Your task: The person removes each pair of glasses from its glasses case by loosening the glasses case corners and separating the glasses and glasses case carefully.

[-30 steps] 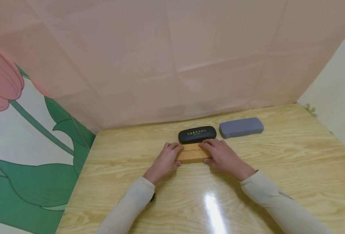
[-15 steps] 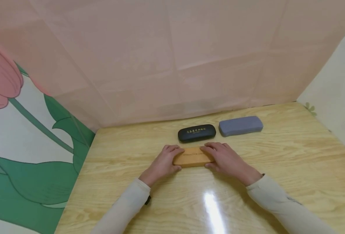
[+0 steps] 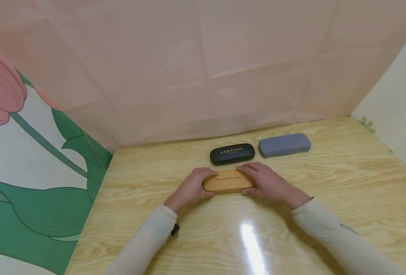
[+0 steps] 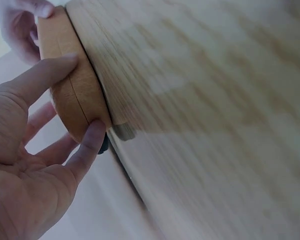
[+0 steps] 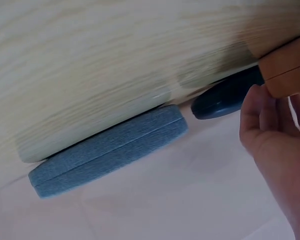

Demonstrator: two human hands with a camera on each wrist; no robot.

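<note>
**At frame centre: tan case gripped at both ends**

Near mid-frame on the counter [image 3: 343, 179], lay the tan case [image 3: 227, 181], clasped by left hand [image 3: 189, 189] and right hand [image 3: 269, 185]. Could have knocked the black case [image 3: 232, 153] just above if shoved forward; grey case [image 3: 284, 144] farther right.

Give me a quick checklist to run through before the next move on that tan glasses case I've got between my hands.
1. Left hand grips the left end of the tan case: ok, thumb and fingers wrap it in the left wrist view.
2. Right hand holds the right end: ok.
3. Case closed: ok, the seam looks shut.
4. Case flat on the table: ok.
5. Gap to the black case behind: ok, apart in the head view.
6. Grey case out of the way: ok, off to the right rear.
</note>
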